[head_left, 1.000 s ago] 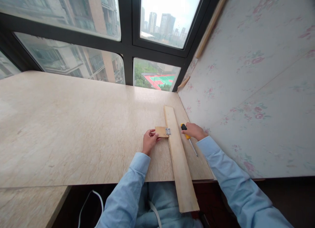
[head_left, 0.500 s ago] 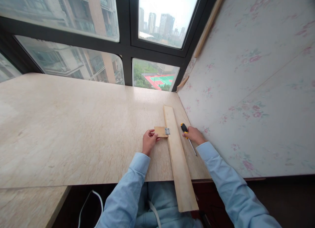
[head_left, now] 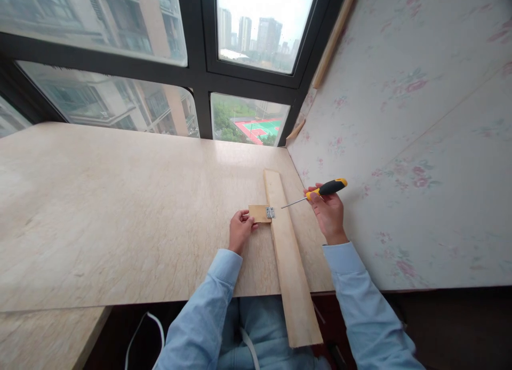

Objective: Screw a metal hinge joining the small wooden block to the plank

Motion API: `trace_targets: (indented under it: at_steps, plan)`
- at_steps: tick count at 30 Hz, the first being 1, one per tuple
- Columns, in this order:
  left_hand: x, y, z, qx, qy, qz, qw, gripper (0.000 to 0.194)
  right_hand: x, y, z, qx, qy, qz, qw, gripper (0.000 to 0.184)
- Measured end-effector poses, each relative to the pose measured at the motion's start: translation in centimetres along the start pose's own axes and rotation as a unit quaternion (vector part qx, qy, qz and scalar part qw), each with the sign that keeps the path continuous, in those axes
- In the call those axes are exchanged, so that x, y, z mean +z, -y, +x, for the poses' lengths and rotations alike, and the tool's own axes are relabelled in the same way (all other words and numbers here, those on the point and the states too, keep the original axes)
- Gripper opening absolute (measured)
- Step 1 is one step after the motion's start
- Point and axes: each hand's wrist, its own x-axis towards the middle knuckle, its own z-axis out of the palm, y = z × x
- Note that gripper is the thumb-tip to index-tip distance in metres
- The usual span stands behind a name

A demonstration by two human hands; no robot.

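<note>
My left hand (head_left: 240,230) pinches the left end of a small thin wooden piece (head_left: 258,214). A metal hinge (head_left: 270,212) lies across the seam between that piece and a long pale wooden board (head_left: 292,274). In my right hand (head_left: 330,215) is a screwdriver (head_left: 328,188) with a black and yellow handle, its fingers closed round the front of the grip. The shaft points left, and its tip is over the board, a little to the right of the hinge and apart from it.
The board rests on a beige marble-look sill (head_left: 140,215) and juts past its front edge above my lap. A flowered wall (head_left: 400,173) rises close on the right. Dark-framed windows (head_left: 200,66) stand behind. A white cable (head_left: 156,322) hangs at the lower left.
My right hand has lifted the screwdriver off the sill side and turned it, so the tip now points left toward the hinge. My left hand keeps its hold on the small piece.
</note>
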Motion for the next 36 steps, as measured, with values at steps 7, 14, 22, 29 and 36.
trace_targets:
  at_steps: [7,14,22,29,36]
  plan:
    - [0.0,0.0,0.0,-0.007,-0.019,0.002,1.000,0.023,3.3,-0.6,-0.7,-0.086,0.058,-0.057,0.993,0.051]
    - [0.2,0.2,0.0,-0.013,-0.026,0.013,0.999,0.024,4.4,-2.5,-0.6,-0.106,0.046,-0.087,0.989,0.035]
    - [0.5,0.1,-0.1,-0.017,-0.051,0.005,0.999,0.024,4.0,-3.4,-0.4,-0.090,0.037,-0.094,0.991,0.040]
    - [0.5,0.1,-0.2,-0.017,-0.052,0.005,0.998,0.021,3.7,-3.7,-0.2,-0.087,0.053,-0.104,0.989,0.037]
    - [0.4,0.1,-0.3,-0.017,-0.051,0.007,0.999,0.025,3.6,-3.7,0.1,-0.080,0.084,-0.099,0.988,0.042]
